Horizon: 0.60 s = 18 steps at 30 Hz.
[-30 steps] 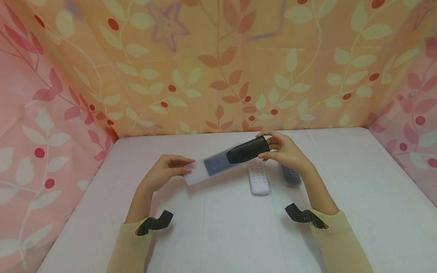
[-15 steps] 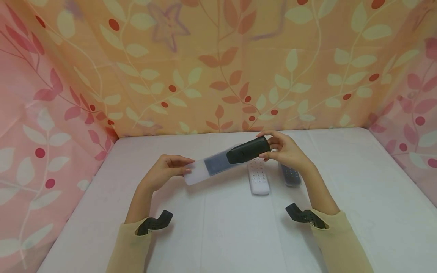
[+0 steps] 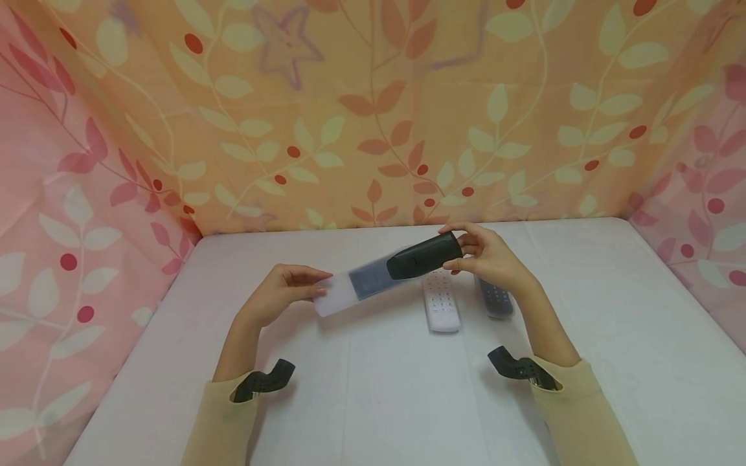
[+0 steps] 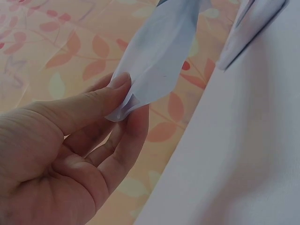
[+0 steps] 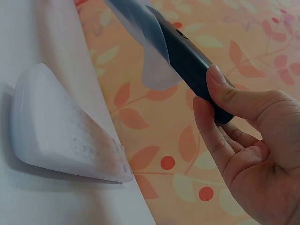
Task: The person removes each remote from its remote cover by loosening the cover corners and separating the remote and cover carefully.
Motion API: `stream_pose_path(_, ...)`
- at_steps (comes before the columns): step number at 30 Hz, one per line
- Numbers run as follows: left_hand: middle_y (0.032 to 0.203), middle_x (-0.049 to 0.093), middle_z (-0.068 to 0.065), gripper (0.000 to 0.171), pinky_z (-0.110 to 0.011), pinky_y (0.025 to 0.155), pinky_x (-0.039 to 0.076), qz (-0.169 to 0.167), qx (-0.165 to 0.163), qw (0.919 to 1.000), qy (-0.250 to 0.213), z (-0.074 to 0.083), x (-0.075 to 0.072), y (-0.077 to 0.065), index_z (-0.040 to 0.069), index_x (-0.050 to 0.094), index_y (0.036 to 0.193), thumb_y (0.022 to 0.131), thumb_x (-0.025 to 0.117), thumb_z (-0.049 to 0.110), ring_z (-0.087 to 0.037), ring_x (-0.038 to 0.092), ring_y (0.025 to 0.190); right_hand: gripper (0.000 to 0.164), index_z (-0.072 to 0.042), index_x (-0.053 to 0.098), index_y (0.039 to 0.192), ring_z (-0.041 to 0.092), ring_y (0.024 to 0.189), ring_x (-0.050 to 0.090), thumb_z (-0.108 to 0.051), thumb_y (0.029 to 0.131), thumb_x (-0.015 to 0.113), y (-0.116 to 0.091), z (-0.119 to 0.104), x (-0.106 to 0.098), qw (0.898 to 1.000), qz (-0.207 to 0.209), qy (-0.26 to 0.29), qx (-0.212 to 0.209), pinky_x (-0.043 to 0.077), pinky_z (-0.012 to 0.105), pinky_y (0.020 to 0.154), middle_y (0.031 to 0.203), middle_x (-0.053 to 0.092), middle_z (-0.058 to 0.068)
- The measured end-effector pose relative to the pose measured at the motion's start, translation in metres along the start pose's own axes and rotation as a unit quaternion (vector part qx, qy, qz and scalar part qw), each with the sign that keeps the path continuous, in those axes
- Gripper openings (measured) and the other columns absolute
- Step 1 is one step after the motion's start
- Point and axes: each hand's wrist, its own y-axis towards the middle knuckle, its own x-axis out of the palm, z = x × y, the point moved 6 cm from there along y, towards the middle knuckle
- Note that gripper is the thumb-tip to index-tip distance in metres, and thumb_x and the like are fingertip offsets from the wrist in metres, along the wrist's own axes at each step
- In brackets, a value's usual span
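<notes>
Above the table a black remote control (image 3: 423,256) sits partly inside a translucent plastic sleeve (image 3: 337,298), tilted with its right end higher. The left hand (image 3: 275,296) pinches the sleeve's flat far-left end between thumb and fingers; in the left wrist view the sleeve film (image 4: 157,61) creases at the fingertips. At the other end, the right hand (image 3: 492,259) grips the bare end of the black remote. The right wrist view has thumb and fingers on opposite sides of that remote (image 5: 190,65), with the sleeve's mouth around its far part. The remote's button face is turned away.
A white remote (image 3: 441,304) lies on the white tabletop (image 3: 396,388) below the held one, its upper end covered. A dark remote (image 3: 497,301) lies to its right, partly behind the right hand. A flowered cloth (image 3: 373,129) hangs behind the table.
Hardly anything differs. The right hand and the black remote have edged very slightly to the right; the left hand keeps its pinch on the sleeve.
</notes>
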Motion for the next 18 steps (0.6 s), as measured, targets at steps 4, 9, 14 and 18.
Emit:
stream_pose_path(4,0.117,0.077,-0.008,0.035,-0.027,0.082,0.062,0.001,-0.001,1.0000,0.000,0.0000,-0.0004,-0.0006,-0.011,0.070,0.127,0.094,0.073,-0.005,-0.012,0.074,0.095,0.061,0.000,0.057,0.140,0.020,0.081,0.072,0.010,0.085,0.081,0.0004,0.0007,-0.0007,1.000,0.002,-0.001,0.003,0.060,0.025,0.079,0.104,0.068,0.026)
stream_pose_path(9,0.118,0.077,-0.010,0.035,-0.027,0.083,0.062,0.003,-0.001,1.0000,-0.001,0.0001,-0.0016,-0.0014,-0.012,0.069,0.128,0.094,0.074,-0.005,-0.011,0.073,0.096,0.061,0.000,0.057,0.140,0.020,0.081,0.072,0.011,0.085,0.081,0.0005,0.0018,-0.0026,1.000,0.008,0.001,0.005,0.061,0.026,0.078,0.104,0.068,0.027)
stream_pose_path(14,0.117,0.076,-0.011,0.035,-0.027,0.083,0.062,0.010,-0.005,0.9999,0.004,-0.0002,-0.0038,-0.0022,-0.011,0.070,0.127,0.093,0.074,-0.005,-0.010,0.072,0.094,0.062,0.001,0.057,0.141,0.020,0.082,0.073,0.012,0.084,0.081,-0.0008,0.0014,-0.0044,1.000,0.014,0.002,0.005,0.061,0.025,0.079,0.105,0.068,0.028)
stream_pose_path(18,0.119,0.076,-0.014,0.035,-0.026,0.083,0.062,0.009,-0.005,0.9999,0.008,0.0003,-0.0047,-0.0025,-0.011,0.070,0.127,0.093,0.074,-0.005,-0.009,0.072,0.094,0.062,0.002,0.057,0.141,0.020,0.081,0.073,0.012,0.085,0.080,-0.0008,0.0017,-0.0050,1.000,0.014,0.003,0.005,0.061,0.026,0.079,0.104,0.068,0.028)
